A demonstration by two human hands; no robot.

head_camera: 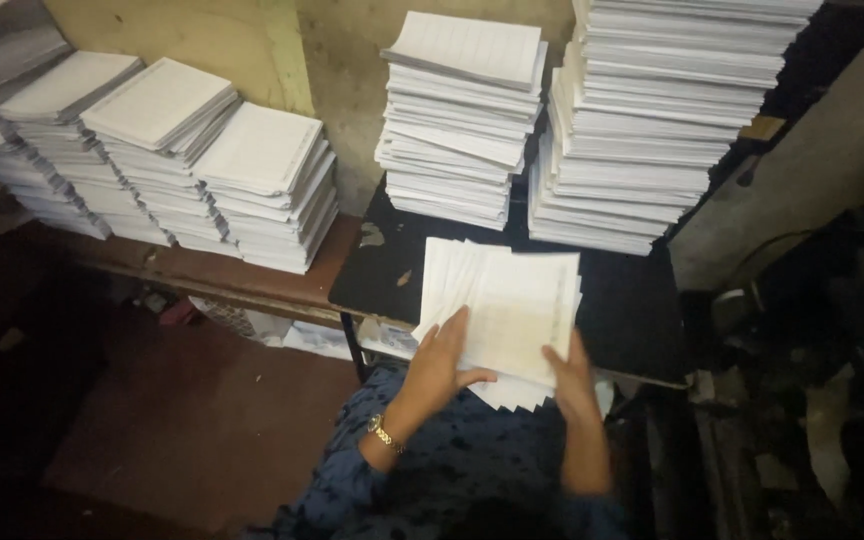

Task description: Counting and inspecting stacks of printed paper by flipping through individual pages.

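Observation:
A fanned bundle of white printed sheets (pixel 507 305) lies on the black table (pixel 632 310) in front of me. My left hand (pixel 440 358) rests on the bundle's near left edge, fingers spread over the paper and thumb under the edge. My right hand (pixel 572 378) holds the near right corner of the same bundle. A gold watch sits on my left wrist. Two tall stacks of white folded sheets (pixel 462 120) (pixel 657 120) stand at the back of the black table, just beyond the bundle.
Several lower stacks of white sheets (pixel 167 160) sit on a brown bench (pixel 252 285) to the left, against a yellowish wall. Red-brown floor lies below left. Dark machinery parts (pixel 812 380) crowd the right side.

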